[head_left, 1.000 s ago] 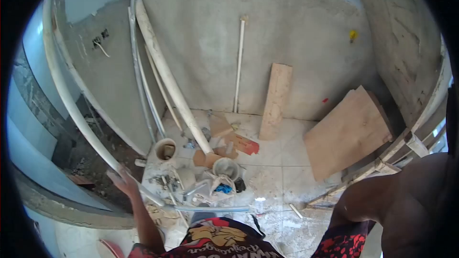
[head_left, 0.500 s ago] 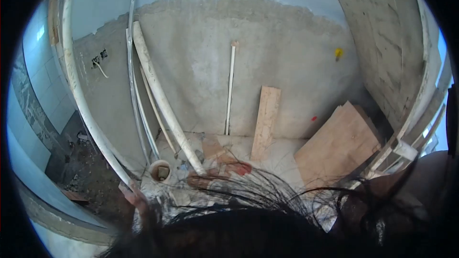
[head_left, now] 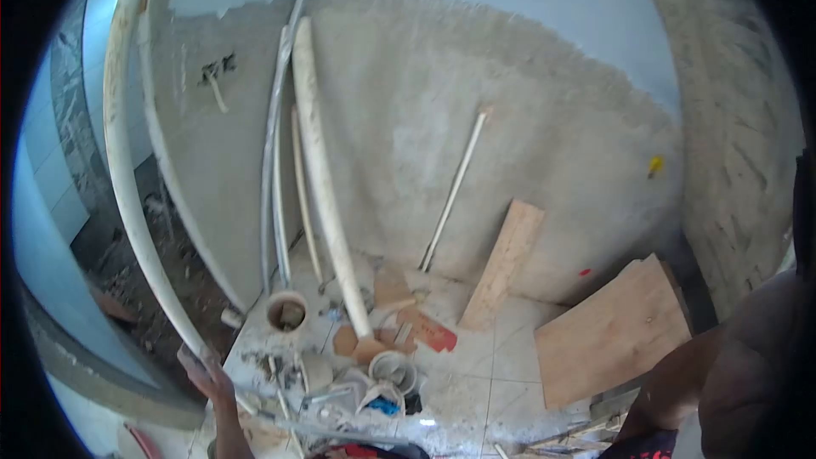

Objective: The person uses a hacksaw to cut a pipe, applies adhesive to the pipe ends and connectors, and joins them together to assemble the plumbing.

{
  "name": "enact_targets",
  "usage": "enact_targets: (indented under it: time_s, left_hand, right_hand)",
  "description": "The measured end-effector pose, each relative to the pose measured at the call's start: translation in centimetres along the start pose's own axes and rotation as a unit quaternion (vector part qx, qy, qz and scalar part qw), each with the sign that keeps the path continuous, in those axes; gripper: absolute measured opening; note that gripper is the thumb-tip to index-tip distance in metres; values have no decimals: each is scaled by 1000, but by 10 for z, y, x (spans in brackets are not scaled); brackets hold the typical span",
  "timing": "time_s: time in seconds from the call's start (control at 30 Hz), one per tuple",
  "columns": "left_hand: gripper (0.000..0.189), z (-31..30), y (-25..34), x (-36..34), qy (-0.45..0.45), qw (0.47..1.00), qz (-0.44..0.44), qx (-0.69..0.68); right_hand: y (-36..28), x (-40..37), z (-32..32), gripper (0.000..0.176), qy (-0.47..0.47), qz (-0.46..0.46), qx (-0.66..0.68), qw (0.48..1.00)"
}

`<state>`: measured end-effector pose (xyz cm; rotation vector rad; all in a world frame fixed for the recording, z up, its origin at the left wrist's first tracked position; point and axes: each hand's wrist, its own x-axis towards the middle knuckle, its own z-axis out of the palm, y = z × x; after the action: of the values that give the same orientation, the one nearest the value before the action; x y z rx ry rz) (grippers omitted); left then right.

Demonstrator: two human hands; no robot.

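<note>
At the near left of the scene, the person's left hand (head_left: 205,372) is clamped, as far as the view shows, around a long pale pole (head_left: 116,136) close to its lower part. The pole climbs from that hand past the left wall and out of the top of the view, its curve probably owed to the lens; its lower end is hard to pick out among the clutter near the hand. At the near right only the right arm (head_left: 680,387) shows; its hand is out of sight, so I cannot tell what that one holds.

The step in hand looks like steadying or carrying the pole. Any shift of it calls for a firm grip low down and a watch on the far end (which no one could see from here), with care around the bucket (head_left: 289,296) and the thick pole (head_left: 327,178) leaning against the far wall.

As for writing, the piece of red card (head_left: 442,339) on the floor may bear print, but it is too small to read. No brand or label can be made out on the plank (head_left: 501,268) at the far wall, nor on the brown board (head_left: 616,336) to the right.
</note>
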<state>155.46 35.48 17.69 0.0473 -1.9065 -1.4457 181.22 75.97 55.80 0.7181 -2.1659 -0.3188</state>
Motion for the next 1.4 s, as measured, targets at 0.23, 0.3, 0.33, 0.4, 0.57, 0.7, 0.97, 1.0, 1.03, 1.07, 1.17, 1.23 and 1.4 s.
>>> enact_targets:
  time_s: [0.23,0.3,0.33,0.4,0.57,0.7,0.97,1.0,1.03,1.07,1.17,1.23,1.4]
  left_hand:
    - [33,-43,-28,5,122,970,105,180]
    - [35,-52,2,-9,118,965,81,218]
    - [39,-51,15,-7,119,964,84,224]
    - [44,-53,33,-6,137,955,77,252]
    - [38,-79,76,-33,198,929,145,278]
    - [37,-106,106,-54,182,893,186,369]
    - [45,-166,137,-96,-1,866,182,465]
    - [39,-170,136,-97,-14,868,197,456]
    - [39,-176,132,-100,-15,870,191,454]
    - [39,-183,128,-103,-49,865,184,465]
    - [40,-201,119,-111,-126,863,139,470]
    - [41,-214,98,-122,-183,859,98,469]
    - [37,-238,33,-161,-275,852,11,444]
  right_hand:
    - [44,16,59,22,35,-57,112,991]
    - [67,14,95,22,76,-75,162,981]
    - [80,9,122,22,106,-67,170,978]
    - [100,-16,195,23,163,34,144,975]
    - [69,-190,413,27,-24,413,239,878]
    - [-51,-335,512,28,-271,525,365,720]
    - [-169,-405,462,20,-600,305,488,555]
    - [-171,-409,470,19,-605,307,524,515]
    - [-171,-410,474,20,-609,311,556,472]
    - [-169,-408,485,22,-614,267,561,487]
    - [-173,-423,538,29,-602,101,512,604]
    - [-194,-399,531,32,-653,185,465,568]
    - [-277,-375,464,43,-618,41,583,526]
